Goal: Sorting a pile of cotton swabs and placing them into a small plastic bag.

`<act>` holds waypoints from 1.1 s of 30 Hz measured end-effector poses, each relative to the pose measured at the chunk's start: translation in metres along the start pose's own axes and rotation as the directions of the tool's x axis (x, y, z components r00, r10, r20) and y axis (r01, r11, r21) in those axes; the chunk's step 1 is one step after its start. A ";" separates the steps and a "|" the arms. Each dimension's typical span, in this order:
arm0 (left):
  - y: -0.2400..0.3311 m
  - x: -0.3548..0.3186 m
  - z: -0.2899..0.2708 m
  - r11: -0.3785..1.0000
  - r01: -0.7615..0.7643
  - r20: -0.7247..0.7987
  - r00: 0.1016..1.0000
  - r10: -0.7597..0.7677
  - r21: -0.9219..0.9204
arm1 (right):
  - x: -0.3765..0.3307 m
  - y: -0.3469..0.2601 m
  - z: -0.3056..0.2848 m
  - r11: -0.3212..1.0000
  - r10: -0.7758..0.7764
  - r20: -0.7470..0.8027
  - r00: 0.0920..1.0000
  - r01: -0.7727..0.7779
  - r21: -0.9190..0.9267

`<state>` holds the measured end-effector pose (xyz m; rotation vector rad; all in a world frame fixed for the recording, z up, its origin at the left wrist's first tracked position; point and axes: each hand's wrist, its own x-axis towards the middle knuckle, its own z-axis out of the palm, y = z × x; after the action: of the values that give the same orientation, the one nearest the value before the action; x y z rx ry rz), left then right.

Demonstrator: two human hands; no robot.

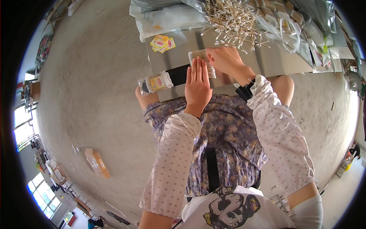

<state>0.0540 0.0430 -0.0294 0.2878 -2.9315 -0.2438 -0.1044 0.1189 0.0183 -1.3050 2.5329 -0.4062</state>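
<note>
On the metal worktop (267, 61), just in front of the person's lap, lies a neat row of cotton swabs (201, 57), their sticks side by side and their white tips lined up along both edges. The left hand (197, 82) lies flat on top of the row's near part, fingers straight and close together, palm down, pressing rather than gripping. The right hand (228, 59) meets the row from the right at its far end, fingers curled against the swabs' edge; how far they close around the bundle cannot be told. So the row sits under the left hand and against the right one.

To the left of the hands, touching the worktop's near edge, lies a filled clear packet of swabs (159, 81) with a yellow label. Farther back on the left is a small stack of yellow and red paper labels (163, 42). Beyond the right hand a loose heap of swabs (232, 21) spreads over the worktop's far side, with crumpled clear plastic bags (297, 26) to its right.
</note>
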 end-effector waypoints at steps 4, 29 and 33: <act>-0.003 -0.002 0.003 0.999 -0.010 -0.027 1.000 0.011 0.034 | 0.003 -0.003 -0.006 0.993 -0.016 0.069 0.997 0.024 -0.118; -0.003 -0.002 -0.005 0.997 0.000 0.052 0.999 -0.004 0.081 | -0.413 0.153 -0.078 0.350 0.917 -0.172 0.359 -0.933 -0.081; 0.003 0.001 -0.006 1.000 0.008 0.064 0.998 -0.007 -0.017 | -0.409 0.163 -0.069 0.457 0.872 -0.230 0.433 -0.887 0.060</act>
<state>0.0540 0.0454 -0.0231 0.2943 -2.9902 -0.2840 -0.0214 0.5539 0.0659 0.2558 2.9863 -0.2145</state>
